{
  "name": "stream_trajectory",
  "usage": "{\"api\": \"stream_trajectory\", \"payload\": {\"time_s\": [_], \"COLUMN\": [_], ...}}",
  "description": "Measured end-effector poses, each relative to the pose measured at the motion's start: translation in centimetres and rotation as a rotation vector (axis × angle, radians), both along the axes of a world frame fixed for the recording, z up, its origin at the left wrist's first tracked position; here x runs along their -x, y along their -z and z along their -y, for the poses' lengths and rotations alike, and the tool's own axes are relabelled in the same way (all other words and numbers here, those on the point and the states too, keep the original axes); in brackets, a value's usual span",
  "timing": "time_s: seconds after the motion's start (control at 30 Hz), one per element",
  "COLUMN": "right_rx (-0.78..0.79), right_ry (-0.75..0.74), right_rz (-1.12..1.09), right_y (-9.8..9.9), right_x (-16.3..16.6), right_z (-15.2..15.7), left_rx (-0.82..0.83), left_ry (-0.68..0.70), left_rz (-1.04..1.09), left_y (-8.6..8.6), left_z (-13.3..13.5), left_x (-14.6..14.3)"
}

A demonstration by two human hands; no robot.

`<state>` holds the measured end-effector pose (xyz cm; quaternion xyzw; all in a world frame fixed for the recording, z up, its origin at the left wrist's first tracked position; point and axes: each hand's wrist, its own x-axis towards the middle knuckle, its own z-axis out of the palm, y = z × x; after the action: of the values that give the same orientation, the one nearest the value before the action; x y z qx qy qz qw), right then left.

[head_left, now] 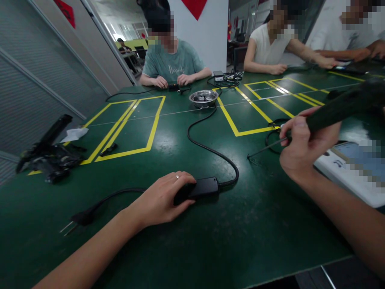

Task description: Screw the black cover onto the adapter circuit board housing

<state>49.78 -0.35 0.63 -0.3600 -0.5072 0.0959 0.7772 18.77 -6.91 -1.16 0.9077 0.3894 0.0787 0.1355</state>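
My left hand (pixel 164 196), with a ring on one finger, grips a black box-shaped power adapter (pixel 206 188) lying on the green table. A cord (pixel 207 148) leaves the adapter's right end and curves away towards the bowl. From under my hand another cord leads left to a two-pin plug (pixel 82 217). My right hand (pixel 306 144) holds a screwdriver (pixel 339 106) with a thick dark body, its thin shaft slanting down to the left. The shaft's tip is near the table, right of the cord; whether it touches, or carries a screw, I cannot tell.
A metal bowl (pixel 203 97) with small parts stands further back. Dark parts and plastic bags (pixel 57 158) lie at left. A white device (pixel 349 172) lies beneath my right forearm. Yellow tape (pixel 156 120) marks the table (pixel 192 249). Co-workers sit opposite, one handling a black box (pixel 173 87).
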Motion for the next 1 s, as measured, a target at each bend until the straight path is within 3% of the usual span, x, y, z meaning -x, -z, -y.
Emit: {"api": "stream_trajectory", "payload": {"time_s": [0.2,0.37,0.5,0.73,0.9,1.0], "right_rx": [0.011,0.308,0.491,0.359,0.457,0.447], "right_ry": [-0.065,-0.341,-0.534,-0.392,-0.555,-0.58], "right_rz": [-0.17,-0.366,-0.399,-0.331,-0.192,-0.169], "right_y": [0.1,1.0,1.5,1.7,2.4,2.6], "right_x": [0.0,1.1,1.9,1.6,2.0,2.1], "right_z": [-0.6,0.0,0.9,0.2,0.5,0.7], "left_rx": [-0.003,0.014,0.047,0.039,0.029,0.018], "left_ry": [-0.041,-0.064,-0.111,-0.045,-0.048,-0.049], "left_rz": [0.155,0.213,0.29,0.25,0.238,0.232], "left_y": [1.9,2.2,2.0,2.2,2.1,2.0], "left_z": [-0.1,-0.3,-0.6,-0.5,-0.5,-0.5], "left_x": [-0.4,-0.5,0.0,-0.2,-0.3,-0.3]}}
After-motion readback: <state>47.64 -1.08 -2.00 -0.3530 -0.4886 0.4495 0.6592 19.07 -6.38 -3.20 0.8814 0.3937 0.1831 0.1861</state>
